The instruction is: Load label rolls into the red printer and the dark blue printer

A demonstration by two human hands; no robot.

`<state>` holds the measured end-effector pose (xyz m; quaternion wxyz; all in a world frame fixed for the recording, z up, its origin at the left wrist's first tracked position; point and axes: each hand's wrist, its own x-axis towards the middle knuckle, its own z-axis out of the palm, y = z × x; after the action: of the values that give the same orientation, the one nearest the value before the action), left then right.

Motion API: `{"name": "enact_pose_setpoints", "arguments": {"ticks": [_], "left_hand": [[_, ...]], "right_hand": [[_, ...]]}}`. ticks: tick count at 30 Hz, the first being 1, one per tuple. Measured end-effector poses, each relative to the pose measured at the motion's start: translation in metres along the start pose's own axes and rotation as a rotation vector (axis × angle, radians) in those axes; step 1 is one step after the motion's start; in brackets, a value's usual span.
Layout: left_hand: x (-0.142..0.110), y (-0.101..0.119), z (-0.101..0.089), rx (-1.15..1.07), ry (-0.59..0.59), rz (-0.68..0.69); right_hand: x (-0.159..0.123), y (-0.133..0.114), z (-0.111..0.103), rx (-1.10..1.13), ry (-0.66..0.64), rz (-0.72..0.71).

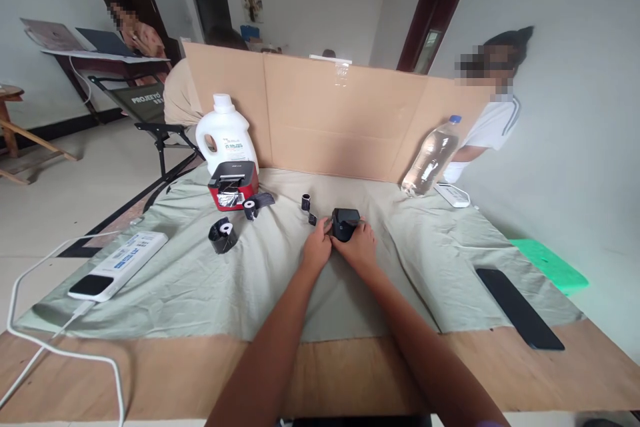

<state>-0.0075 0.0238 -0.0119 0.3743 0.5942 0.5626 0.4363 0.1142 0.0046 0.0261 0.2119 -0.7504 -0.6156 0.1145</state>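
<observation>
A small black boxy device (343, 223) with rounded edges is at the middle of the cloth-covered table. My left hand (317, 244) is closed against its left side, and my right hand (360, 245) wraps its near right side. Its underside is hidden, and its exact kind does not show. Just left of my left hand lies a small curled black strip (306, 203), with a short dark piece beside it. Farther left are a black roll with a white core (223, 235) and another partly unrolled black roll (251, 209).
A red and black printer (233, 185) stands before a white jug (225, 137). A cardboard panel (335, 120) closes off the back. At right are a clear bottle (433, 157) and a black phone (520, 308); a white power bank (119, 265) with a cable lies left.
</observation>
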Motion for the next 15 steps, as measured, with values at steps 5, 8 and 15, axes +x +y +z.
{"name": "enact_pose_setpoints", "arguments": {"ticks": [5, 8, 15], "left_hand": [[-0.001, -0.001, 0.000, 0.013, -0.037, 0.026], [-0.002, -0.001, 0.001, 0.031, -0.043, -0.001], [-0.004, 0.005, 0.002, 0.089, -0.037, -0.020]], "right_hand": [[0.027, 0.031, -0.021, 0.204, 0.087, -0.094], [0.052, 0.083, -0.048, 0.286, 0.153, -0.129], [0.135, 0.214, -0.088, 0.114, 0.496, 0.087]]}}
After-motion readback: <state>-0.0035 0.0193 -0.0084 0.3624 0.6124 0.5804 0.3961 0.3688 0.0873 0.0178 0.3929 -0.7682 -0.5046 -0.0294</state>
